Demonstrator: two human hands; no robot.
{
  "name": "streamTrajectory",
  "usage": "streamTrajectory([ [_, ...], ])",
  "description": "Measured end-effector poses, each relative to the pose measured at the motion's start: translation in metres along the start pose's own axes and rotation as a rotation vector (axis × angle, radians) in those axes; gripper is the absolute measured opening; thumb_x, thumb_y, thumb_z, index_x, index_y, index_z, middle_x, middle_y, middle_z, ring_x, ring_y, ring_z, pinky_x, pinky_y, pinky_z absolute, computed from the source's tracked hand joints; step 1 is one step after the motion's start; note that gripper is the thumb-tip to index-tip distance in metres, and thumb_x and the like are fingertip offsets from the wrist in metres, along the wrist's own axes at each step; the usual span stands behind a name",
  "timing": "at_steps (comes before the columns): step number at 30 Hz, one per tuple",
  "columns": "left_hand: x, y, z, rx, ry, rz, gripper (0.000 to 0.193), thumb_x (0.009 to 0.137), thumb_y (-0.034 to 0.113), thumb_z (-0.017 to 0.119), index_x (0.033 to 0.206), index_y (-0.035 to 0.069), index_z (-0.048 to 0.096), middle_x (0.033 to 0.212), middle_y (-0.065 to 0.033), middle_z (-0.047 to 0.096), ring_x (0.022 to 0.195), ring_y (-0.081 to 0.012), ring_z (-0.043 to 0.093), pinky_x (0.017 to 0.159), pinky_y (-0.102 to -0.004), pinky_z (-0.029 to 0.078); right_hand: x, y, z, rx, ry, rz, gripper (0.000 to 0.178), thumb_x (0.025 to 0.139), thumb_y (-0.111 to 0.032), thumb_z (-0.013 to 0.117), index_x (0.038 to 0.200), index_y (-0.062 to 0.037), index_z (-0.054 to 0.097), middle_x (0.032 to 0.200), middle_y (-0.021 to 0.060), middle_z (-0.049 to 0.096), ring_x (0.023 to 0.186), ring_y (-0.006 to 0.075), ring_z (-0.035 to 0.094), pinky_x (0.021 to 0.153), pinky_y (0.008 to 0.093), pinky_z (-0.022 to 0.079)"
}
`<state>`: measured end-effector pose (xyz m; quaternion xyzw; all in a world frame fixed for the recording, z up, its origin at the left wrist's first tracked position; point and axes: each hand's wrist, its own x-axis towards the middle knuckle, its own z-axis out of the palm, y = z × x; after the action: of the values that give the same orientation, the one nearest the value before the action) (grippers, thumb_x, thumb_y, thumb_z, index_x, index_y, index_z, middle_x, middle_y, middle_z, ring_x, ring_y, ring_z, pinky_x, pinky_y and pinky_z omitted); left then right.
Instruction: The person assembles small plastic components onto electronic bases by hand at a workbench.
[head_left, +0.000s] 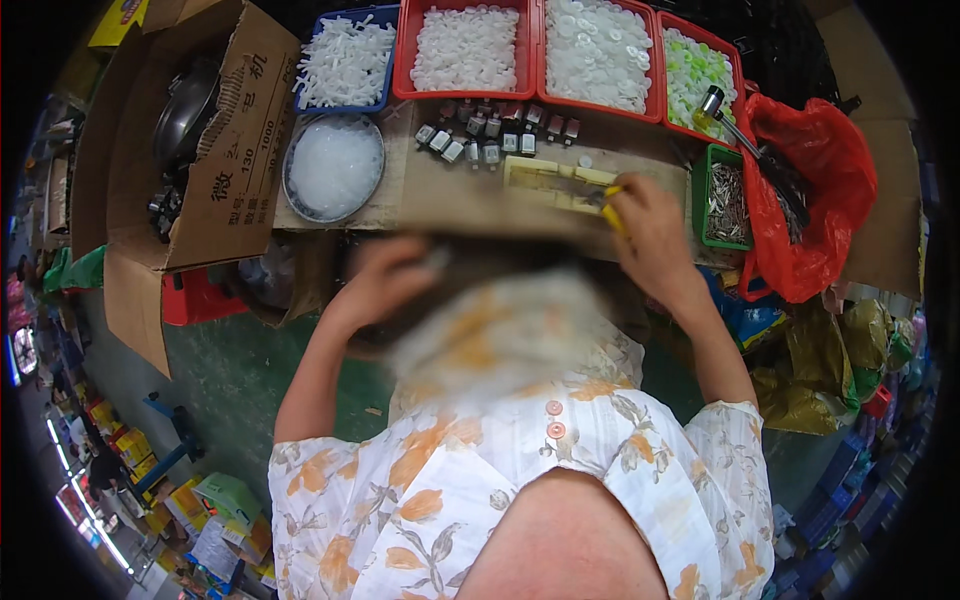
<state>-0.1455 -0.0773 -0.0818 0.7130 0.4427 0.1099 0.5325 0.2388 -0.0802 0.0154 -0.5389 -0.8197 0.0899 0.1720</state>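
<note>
My right hand (652, 232) is closed around a bright yellow piece (613, 214), whose kind I cannot make out. Its fingers are beside the right end of a pale yellow plastic frame (530, 178) lying on the cardboard-topped bench (440, 190). My left hand (385, 285) is over the near edge of the bench, smeared by motion. A small greyish spot shows at its fingertips, too blurred to name. Beyond the hands sit several small metal motors (491, 152) with red or white ends. A small white disc (585, 161) is near the frame.
Along the back stand a blue tray (388, 62) and red trays (533, 45) of small plastic parts. At left are a metal dish (374, 195) and an open carton (240, 190). A green tray (701, 210) of metal pins, a hammer (711, 103) and a red bag (800, 265) are at right.
</note>
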Motion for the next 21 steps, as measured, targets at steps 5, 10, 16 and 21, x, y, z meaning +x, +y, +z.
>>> streamTrajectory([
  [5,-0.008,0.043,-0.026,0.565,0.181,0.302,0.025,0.088,0.017,0.071,0.102,-0.004,0.069,0.089,-0.0183,0.067,0.081,-0.0378,0.064,0.07,-0.04,0.052,-0.013,0.038,0.001,-0.201,-0.002,0.234,0.026,0.077,-0.004,0.068,0.102,-0.0019,0.061,0.109,0.0139,0.055,0.108,0.034,0.054,0.088,0.0463,0.044],
  [10,0.052,0.056,-0.018,0.537,0.47,0.349,0.024,0.085,0.006,0.072,0.107,0.0,0.067,0.096,-0.0178,0.062,0.089,-0.0377,0.062,0.072,-0.044,0.05,-0.012,0.035,-0.005,-0.168,-0.051,0.202,0.031,0.077,-0.007,0.071,0.105,-0.002,0.061,0.116,0.0144,0.055,0.112,0.0341,0.053,0.092,0.0474,0.044],
  [16,0.103,0.072,-0.023,0.671,0.506,0.32,0.034,0.085,0.004,0.072,0.116,0.001,0.059,0.1,-0.0163,0.056,0.088,-0.039,0.061,0.074,-0.0464,0.05,0.008,0.051,-0.035,0.002,-0.04,0.112,0.036,0.079,-0.015,0.075,0.11,-0.0032,0.063,0.125,0.0149,0.056,0.119,0.035,0.053,0.095,0.0468,0.044],
  [21,0.108,0.062,-0.017,0.653,0.494,0.299,0.032,0.085,0.005,0.071,0.114,0.0,0.057,0.101,-0.0159,0.054,0.09,-0.0397,0.061,0.075,-0.0476,0.051,0.09,0.076,-0.051,-0.029,0.266,-0.043,0.015,0.086,-0.011,0.069,0.096,-0.0003,0.067,0.102,0.0161,0.063,0.095,0.035,0.064,0.08,0.0428,0.052],
])
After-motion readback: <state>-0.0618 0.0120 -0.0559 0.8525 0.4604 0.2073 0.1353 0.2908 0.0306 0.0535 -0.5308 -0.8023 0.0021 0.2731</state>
